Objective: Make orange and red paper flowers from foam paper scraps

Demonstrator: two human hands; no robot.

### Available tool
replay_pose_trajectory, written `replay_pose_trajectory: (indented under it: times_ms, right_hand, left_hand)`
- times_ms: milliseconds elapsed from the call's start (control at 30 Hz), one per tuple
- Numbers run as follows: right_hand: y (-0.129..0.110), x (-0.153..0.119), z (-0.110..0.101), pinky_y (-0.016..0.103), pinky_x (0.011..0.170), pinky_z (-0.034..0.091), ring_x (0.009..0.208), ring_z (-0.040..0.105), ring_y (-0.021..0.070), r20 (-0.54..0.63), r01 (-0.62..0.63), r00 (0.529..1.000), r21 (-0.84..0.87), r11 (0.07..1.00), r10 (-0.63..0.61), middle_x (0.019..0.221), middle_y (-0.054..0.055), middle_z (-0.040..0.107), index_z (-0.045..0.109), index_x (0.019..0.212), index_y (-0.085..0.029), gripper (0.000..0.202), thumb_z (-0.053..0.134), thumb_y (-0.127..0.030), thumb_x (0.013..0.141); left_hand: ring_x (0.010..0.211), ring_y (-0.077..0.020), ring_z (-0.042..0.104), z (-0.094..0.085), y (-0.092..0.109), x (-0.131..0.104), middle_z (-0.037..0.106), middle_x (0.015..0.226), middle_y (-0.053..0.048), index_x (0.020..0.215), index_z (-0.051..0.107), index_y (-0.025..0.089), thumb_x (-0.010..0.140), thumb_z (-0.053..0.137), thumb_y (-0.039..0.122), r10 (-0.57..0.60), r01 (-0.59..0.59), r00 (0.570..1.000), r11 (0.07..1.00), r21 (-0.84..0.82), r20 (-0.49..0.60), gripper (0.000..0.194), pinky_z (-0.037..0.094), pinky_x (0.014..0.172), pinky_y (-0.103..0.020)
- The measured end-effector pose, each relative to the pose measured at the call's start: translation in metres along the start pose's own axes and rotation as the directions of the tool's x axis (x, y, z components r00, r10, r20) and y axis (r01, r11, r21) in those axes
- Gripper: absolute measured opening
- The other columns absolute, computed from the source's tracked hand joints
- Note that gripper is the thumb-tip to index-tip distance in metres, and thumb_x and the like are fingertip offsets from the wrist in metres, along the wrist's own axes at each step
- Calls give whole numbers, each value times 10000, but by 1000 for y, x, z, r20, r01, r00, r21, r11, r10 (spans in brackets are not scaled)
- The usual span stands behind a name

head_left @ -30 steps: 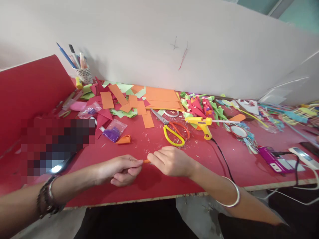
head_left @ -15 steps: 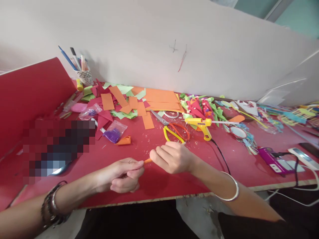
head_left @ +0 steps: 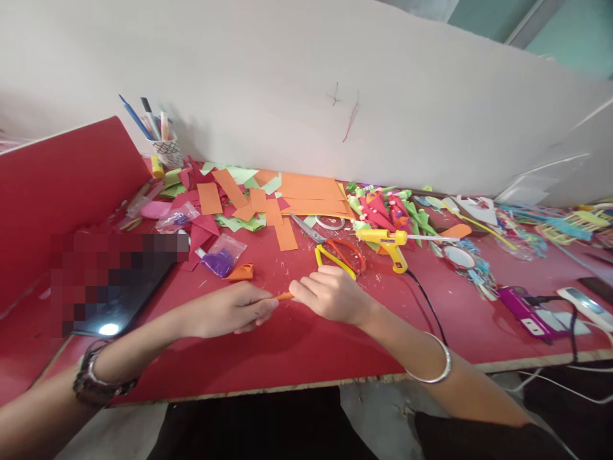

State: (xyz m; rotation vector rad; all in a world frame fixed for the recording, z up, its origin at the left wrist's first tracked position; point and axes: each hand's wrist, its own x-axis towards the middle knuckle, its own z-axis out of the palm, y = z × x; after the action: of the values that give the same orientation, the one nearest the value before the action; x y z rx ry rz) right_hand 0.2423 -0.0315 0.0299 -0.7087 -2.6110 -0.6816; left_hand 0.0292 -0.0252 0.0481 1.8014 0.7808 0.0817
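Observation:
A thin orange paper roll (head_left: 284, 296) spans the gap between my two hands, above the red table. Its left end is pinched in the fingertips of my left hand (head_left: 230, 311). Around its other end the fingers of my right hand (head_left: 330, 294) are curled, hiding that end. Just beyond my right hand lie scissors (head_left: 340, 255) with red and yellow handles. A folded orange paper piece (head_left: 241, 273) rests on the table behind my left hand.
Orange paper strips (head_left: 285, 234) and scraps lie along the wall. A yellow glue gun (head_left: 390, 246) with a black cord is right of the scissors. Small bags (head_left: 223, 255), a pen cup (head_left: 166, 153), a dark device (head_left: 138, 300) and a purple power strip (head_left: 527, 313) surround the work area.
My left hand has turned over, with its back now facing up, and sits slightly higher. The orange roll has risen a little between the hands.

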Motion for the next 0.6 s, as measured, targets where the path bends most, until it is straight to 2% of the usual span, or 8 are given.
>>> replay_pose_trajectory:
  times_ms: [33,100,167,367,467,600]
  right_hand:
    - [1,-1,3,263,475,195,442,389,76,15,-10,1000,20,1000,10,471,-50,440,515,715,-156,245,345,-177,890]
    - [4,-2,8,257,485,208,459,429,77,29,-42,999,55,998,41,483,-41,472,532,755,-139,255,340,-219,902]
    - [7,-3,12,252,491,224,471,461,79,37,-78,996,84,993,75,496,-31,502,542,802,-122,275,336,-270,909]
    - [13,-7,18,254,524,291,562,539,101,129,-175,979,114,978,161,625,5,609,529,950,-130,289,323,-328,905]
    - [16,-8,21,253,529,310,581,555,116,216,-263,948,113,958,235,652,15,626,530,952,-144,298,348,-372,885]
    - [19,-7,23,248,547,334,615,575,135,311,-341,907,141,930,285,687,25,639,530,962,-154,275,400,-375,861]
  left_hand:
    - [470,-82,398,-2,1,0,445,530,23,622,452,153,870,301,396,47,-33,996,982,189,-74,379,293,466,-214]
    - [499,-95,409,-6,2,1,466,567,10,652,484,153,876,303,362,158,-65,976,867,495,-149,356,271,479,-236]
    - [483,-99,400,-10,3,3,466,555,9,669,500,157,884,296,334,217,-62,964,748,661,-155,346,250,474,-248]
    - [465,-102,414,-22,-3,12,492,526,6,647,519,166,881,332,316,229,12,959,557,831,-167,335,238,473,-241]
    - [456,-97,408,-26,-10,14,493,516,7,636,526,163,873,363,315,220,55,956,518,853,-195,325,234,474,-235]
    - [471,-104,436,-31,-16,13,495,518,6,638,530,164,878,351,314,253,56,944,507,860,-211,334,260,488,-234]
